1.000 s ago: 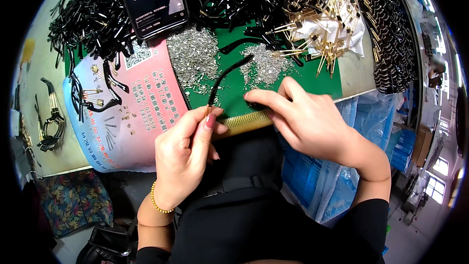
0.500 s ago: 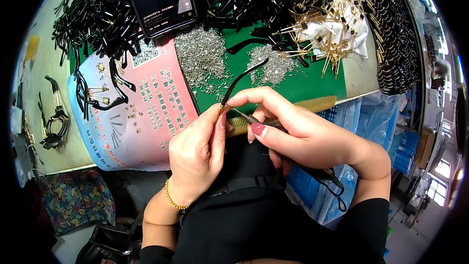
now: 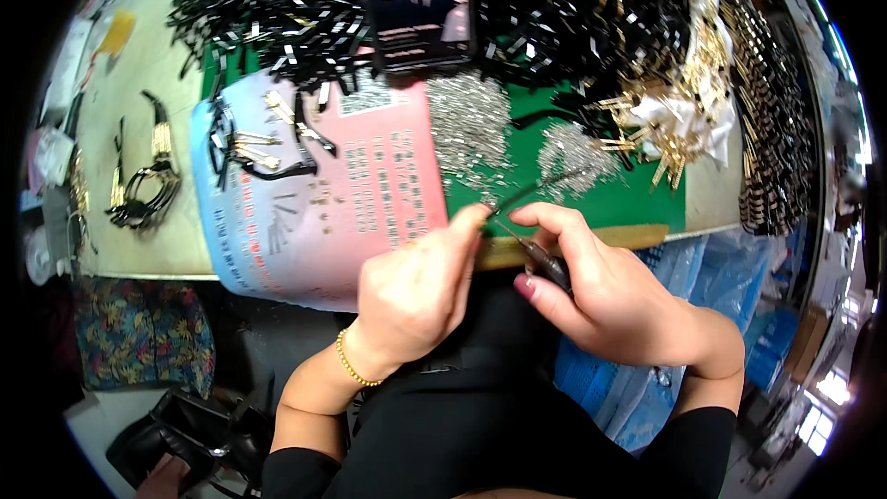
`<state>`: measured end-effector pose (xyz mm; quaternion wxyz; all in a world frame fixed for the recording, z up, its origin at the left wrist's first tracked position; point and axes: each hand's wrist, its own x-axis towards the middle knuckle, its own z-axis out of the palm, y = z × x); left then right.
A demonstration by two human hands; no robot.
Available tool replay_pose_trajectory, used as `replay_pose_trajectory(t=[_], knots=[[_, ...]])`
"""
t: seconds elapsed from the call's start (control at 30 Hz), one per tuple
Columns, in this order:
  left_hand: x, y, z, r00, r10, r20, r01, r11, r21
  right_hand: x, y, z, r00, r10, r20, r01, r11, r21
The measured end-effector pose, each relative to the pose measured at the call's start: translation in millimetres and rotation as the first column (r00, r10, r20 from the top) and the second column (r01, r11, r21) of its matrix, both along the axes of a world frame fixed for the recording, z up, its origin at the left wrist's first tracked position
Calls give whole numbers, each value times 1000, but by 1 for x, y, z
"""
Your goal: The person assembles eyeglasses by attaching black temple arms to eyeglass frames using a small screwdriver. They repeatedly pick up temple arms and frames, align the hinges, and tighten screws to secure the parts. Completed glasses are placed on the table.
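Observation:
Between the thumb and fingertips of my left hand [image 3: 416,286] is a slim black eyeglass temple [image 3: 536,187], its free end pointing up and right; the pinched end is mostly hidden. My right hand [image 3: 619,300] curls round the dark handle of a screwdriver [image 3: 549,264]. Its thin metal tip points up-left toward the left fingertips, with a small gap visible between. Both hands are just above the table's near edge. Beyond them lie a large heap of small silver metal pieces [image 3: 467,129] and a smaller silver heap [image 3: 575,162]. Motion blurs fine detail.
Piles of black temples [image 3: 277,14] line the back, with a phone [image 3: 420,18] standing among them. Gold-coloured metal parts [image 3: 688,125] lie on white wrapping at right. A printed sheet [image 3: 370,194] bears glasses pieces. Black-and-gold glasses parts [image 3: 152,185] sit far left. Blue plastic-lined crates [image 3: 637,388] stand below right.
The view has shifted, so the table's things appear further right. My right hand and the screwdriver tip have drawn back from the temple, and the right forefinger has come away from it.

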<state>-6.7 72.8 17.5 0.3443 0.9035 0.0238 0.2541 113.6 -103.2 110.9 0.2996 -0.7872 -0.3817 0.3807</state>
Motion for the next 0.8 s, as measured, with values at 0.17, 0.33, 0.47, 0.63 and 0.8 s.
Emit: replay_pose_trajectory(t=[0.17,0.33,0.47,0.63,0.8], knots=[[-15,75,7,907,419,45,-337,786,-518,10,74,-30,896,183,404,-253,959,126],[-11,133,22,817,567,-102,-576,800,-165,-4,181,-54,707,150,691,-343,928,149],[3,174,36,926,279,-253,-232,952,202,2,187,-65,720,140,680,-297,947,119],[34,197,33,932,19,-363,32,991,133,30,158,-52,908,116,402,-189,971,148],[13,196,39,925,191,-327,-43,911,410,36,93,-4,953,56,-298,29,961,274]])
